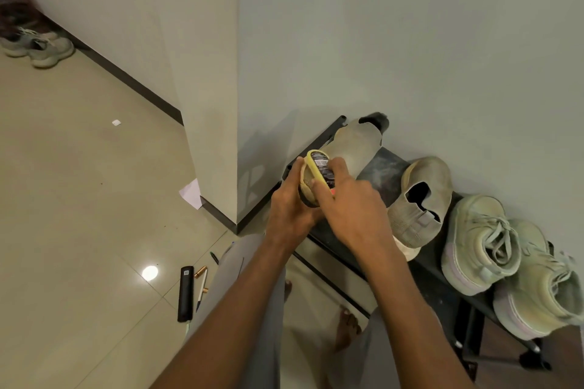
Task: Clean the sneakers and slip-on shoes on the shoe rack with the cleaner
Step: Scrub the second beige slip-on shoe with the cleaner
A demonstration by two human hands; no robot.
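My left hand grips the near end of a beige slip-on shoe that lies on the black shoe rack by the wall. My right hand holds a yellow and black cleaner against that end of the shoe. A second beige slip-on lies to the right on the rack's top shelf. Further right stand two pale green lace-up sneakers, side by side.
A wall corner juts out just left of the rack. On the tiled floor near my legs lie a black case and pens. A pair of grey sneakers sits far left by the wall. A paper scrap lies at the corner.
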